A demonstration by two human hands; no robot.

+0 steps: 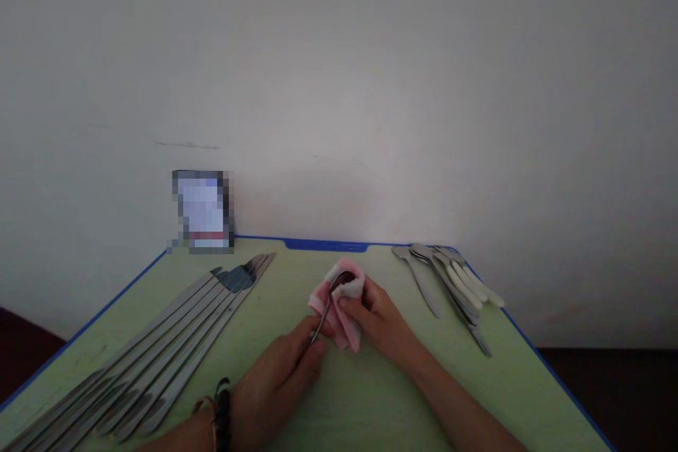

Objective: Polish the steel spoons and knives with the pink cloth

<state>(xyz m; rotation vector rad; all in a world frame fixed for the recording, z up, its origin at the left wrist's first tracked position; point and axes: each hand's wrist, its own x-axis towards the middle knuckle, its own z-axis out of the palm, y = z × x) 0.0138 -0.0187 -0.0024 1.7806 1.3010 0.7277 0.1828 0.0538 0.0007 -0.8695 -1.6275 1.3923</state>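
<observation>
Over the middle of the table, my left hand (283,374) is closed round the handle of a metal spoon (324,314), which tilts up and away from me. My right hand (378,314) grips a pink and white cloth (347,325), thumb on top. The cloth lies folded around the spoon's bowl, whose dark inside shows in part. The right fingers behind the cloth are mostly hidden. Dark bands circle my left wrist.
Several metal knives (174,353) lie side by side on the left of the green table (381,417). At the right are several metal spoons (450,293) and white-handled cutlery (469,282). A blurred-out device (204,212) stands against the wall (339,85).
</observation>
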